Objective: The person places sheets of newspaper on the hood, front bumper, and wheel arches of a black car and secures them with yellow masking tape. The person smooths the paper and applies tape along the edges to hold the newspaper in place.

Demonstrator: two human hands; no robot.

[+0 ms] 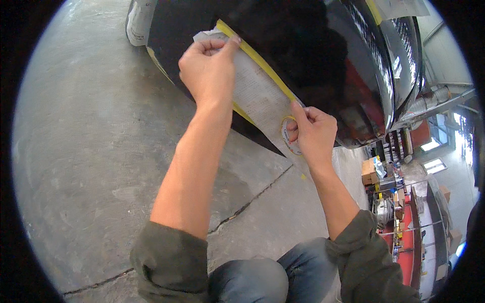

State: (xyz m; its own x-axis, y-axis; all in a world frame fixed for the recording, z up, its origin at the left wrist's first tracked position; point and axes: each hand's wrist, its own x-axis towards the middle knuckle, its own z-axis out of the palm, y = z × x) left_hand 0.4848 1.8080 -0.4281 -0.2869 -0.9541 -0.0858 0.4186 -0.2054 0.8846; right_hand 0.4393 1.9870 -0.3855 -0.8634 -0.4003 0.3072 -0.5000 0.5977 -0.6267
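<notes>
A strip of yellow masking tape (262, 63) runs along the edge of a printed paper sheet (260, 91) against a glossy black car panel (303, 40). Near the tape's upper left end, my left hand (208, 70) pinches the tape and the paper's edge between thumb and fingers. At the lower right end of the strip, my right hand (314, 134) is closed around a roll of masking tape (287, 132), its thumb on the tape. The fingers inside the roll are partly hidden. The paper slants down toward the right hand, and more yellow tape (243, 112) shows along its lower side.
Grey concrete floor (101, 151) with a long crack (247, 204) lies below the car. More masking paper (140, 22) covers a part at the upper left. At the right stand shelves with cardboard boxes (370, 172) and a red surface (405, 252). My knees (250, 280) are close below.
</notes>
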